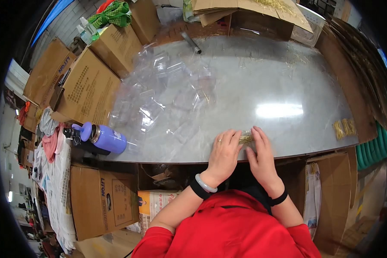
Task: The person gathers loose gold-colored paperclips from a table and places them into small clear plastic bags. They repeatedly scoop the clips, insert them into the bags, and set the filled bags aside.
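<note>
Near the front edge of the grey tabletop, a small bundle of thin gold-coloured wire pieces [245,139] lies between my two hands, perhaps inside a clear bag. My left hand [224,151] presses its closed fingers against the bundle's left side. On the other side, the fingers of my right hand [261,155] are bent against it, with the thumb lower down, near the edge. My fingers partly cover the bundle. Several similar gold bundles [345,128] lie in a row at the table's right end. Many clear plastic bags [163,86] are spread over the left half.
A purple bottle [109,138] lies at the table's left front corner. Cardboard boxes [89,88] line the left side. At the back are a dark tube [191,43], a cardboard box [256,30] and a white basket [308,26]. Loose gold strands [294,59] are scattered towards the back right.
</note>
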